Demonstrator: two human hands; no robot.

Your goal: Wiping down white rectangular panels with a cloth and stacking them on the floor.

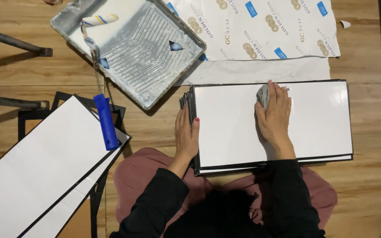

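A stack of white boards (305, 119) lies on the wooden floor (367, 185), a paint tray (131, 48) far left. The right hand (275, 115) presses a grey cloth (263, 94) flat on the top board; the left hand (187, 134), fingers together, steadies the stack's left edge.

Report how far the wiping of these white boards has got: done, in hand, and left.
Looks done: several black-edged white boards lie fanned out to the person's left, though I cannot tell if they were wiped. In hand: the right hand presses a grey cloth on the top white board of the stack, while the left hand steadies its edge. Left: the boards stacked beneath.
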